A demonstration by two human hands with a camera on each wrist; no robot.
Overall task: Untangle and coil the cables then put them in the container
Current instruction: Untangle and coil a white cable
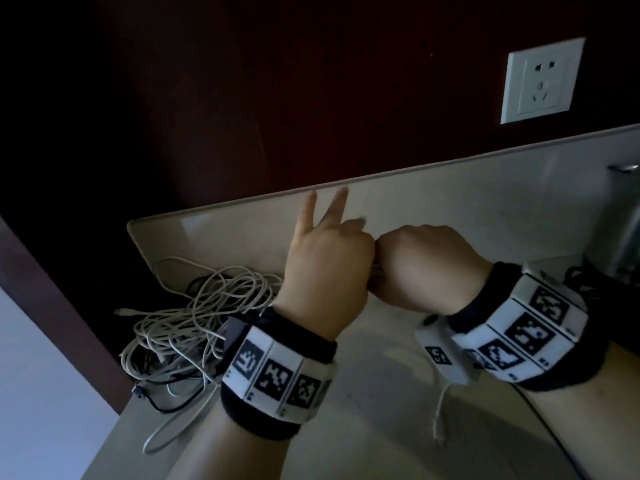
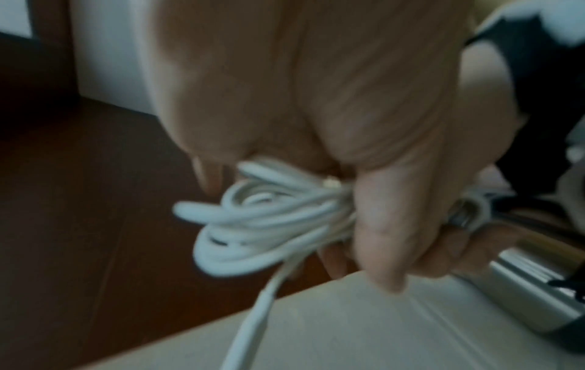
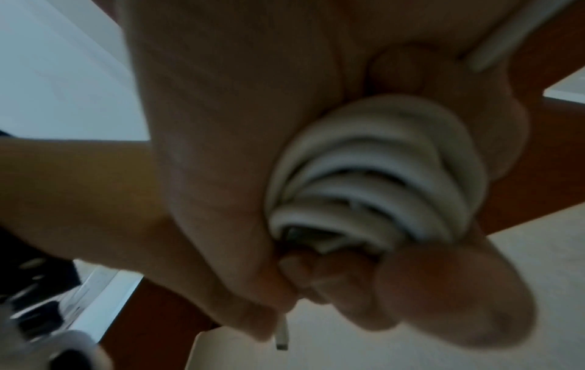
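My left hand [image 1: 329, 258] and right hand [image 1: 426, 261] meet knuckle to knuckle above the pale table [image 1: 381, 393]. Between them they hold a small coil of white cable [image 2: 259, 225], hidden in the head view. In the left wrist view my thumb [image 2: 379, 237] pinches the coil's side, and two fingers stick up free in the head view. My right hand is curled round the loops of the coil [image 3: 373, 180]. A loose strand [image 2: 253, 313] drops from the coil, and a connector end [image 3: 281, 338] pokes out below my right fingers. A tangle of white cables [image 1: 194, 323] lies at the left.
A black cable [image 1: 156, 400] runs under the tangle near the table's left edge. A wall socket [image 1: 540, 81] sits on the dark wall behind. A shiny metal vessel [image 1: 623, 220] stands at the far right. Another dark cable [image 1: 554, 427] crosses the table under my right forearm.
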